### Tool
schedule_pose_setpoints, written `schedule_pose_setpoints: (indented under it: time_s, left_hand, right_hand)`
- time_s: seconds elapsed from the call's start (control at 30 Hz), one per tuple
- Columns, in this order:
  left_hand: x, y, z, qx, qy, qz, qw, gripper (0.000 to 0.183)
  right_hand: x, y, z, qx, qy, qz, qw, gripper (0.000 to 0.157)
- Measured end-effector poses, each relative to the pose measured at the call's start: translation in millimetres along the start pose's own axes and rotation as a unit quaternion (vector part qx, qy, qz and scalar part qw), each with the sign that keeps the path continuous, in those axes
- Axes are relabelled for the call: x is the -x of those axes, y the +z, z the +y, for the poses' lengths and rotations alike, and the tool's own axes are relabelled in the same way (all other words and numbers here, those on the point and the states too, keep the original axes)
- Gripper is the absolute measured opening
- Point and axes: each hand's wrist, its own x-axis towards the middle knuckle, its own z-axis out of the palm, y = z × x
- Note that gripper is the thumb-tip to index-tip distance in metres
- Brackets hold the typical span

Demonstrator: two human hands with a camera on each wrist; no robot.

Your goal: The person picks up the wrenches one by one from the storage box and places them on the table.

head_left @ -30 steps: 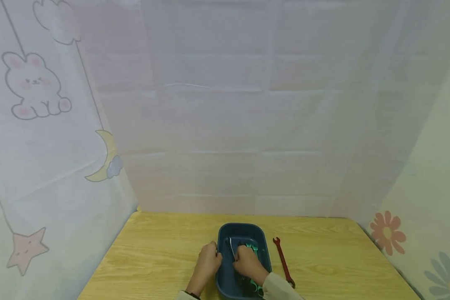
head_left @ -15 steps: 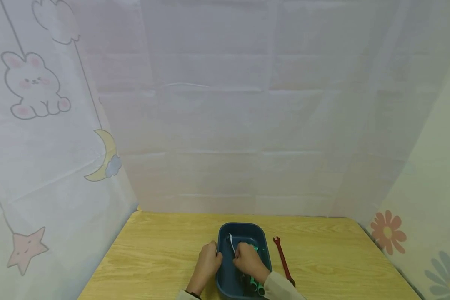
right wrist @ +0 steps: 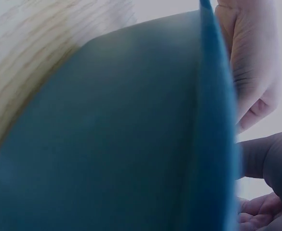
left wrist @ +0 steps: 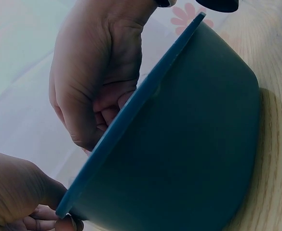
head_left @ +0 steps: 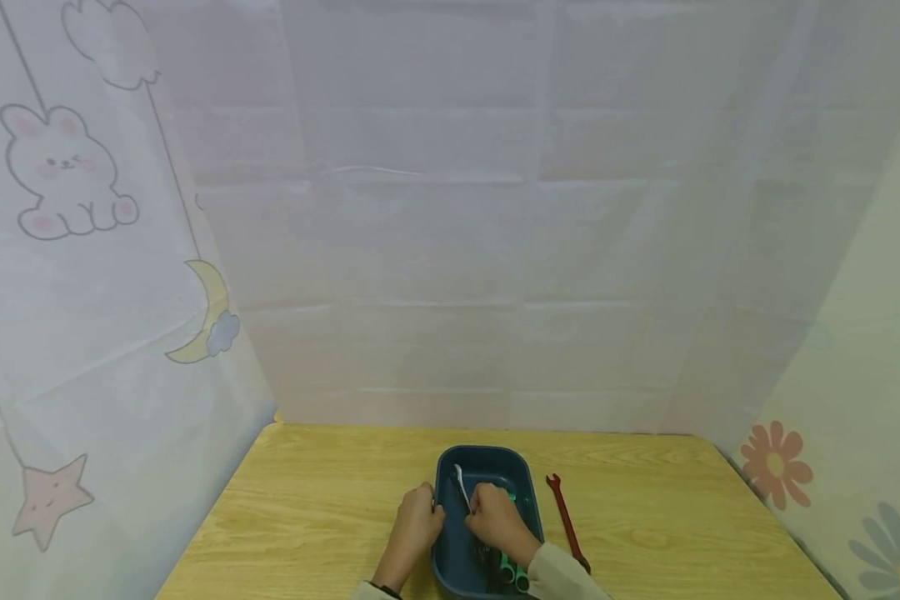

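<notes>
My left hand (head_left: 417, 521) grips the left rim of a deep blue plastic tub (head_left: 450, 554), thumb on the rim, also seen in the left wrist view. Inside the tub, my right hand (head_left: 497, 518) pinches the shaft of a slim silver wrench (head_left: 461, 483). The wrench's head points toward the far left corner of the tub, and its lower end is hidden by the fingers. Dark items with green ends (head_left: 507, 570) lie beneath and beside the right hand, mostly covered by it. In the right wrist view, the tub's outer wall (right wrist: 107, 130) fills most of the frame.
A red wrench (head_left: 566, 521) lies lengthwise on the wooden table (head_left: 330, 500), just right of the tub. White printed sheets (head_left: 420, 250) hang behind the table and at both sides.
The silver wrench's head has shifted slightly away from me with my right hand's small motion. The green-ended items beneath have moved a little. My left hand stays on the rim.
</notes>
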Motion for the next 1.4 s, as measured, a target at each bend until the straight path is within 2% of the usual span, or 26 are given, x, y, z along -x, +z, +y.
schedule_pose_setpoints:
  time_s: [0.27,0.67,0.9,1.17,1.4]
  left_hand:
    - [-0.7,2.2,-2.2,-0.004,0.0,0.006,1.0,0.011]
    - [-1.7,1.4,-0.2,-0.005,0.015,0.014,0.9998,0.009]
    - [0.4,1.7,-0.8,-0.002,0.017,0.014,0.9998,0.01]
    - [2.5,3.0,-3.4,-0.001,0.03,0.02,0.9994,0.01]
    - [0.6,2.2,-3.2,0.002,0.013,0.012,0.9998,0.009]
  right_hand:
    - [-1.5,-3.1,-1.6,-0.013,0.007,-0.006,1.0,0.022]
    - [-2.5,-10.6,0.8,-0.004,0.02,0.006,1.0,0.014]
    - [0.6,-14.8,1.0,-0.015,0.032,-0.005,0.999,0.012]
    - [2.4,-17.1,1.6,-0.015,0.024,-0.003,1.0,0.012]
    - [3.5,-21.3,0.3,-0.011,0.021,0.011,1.0,0.011]
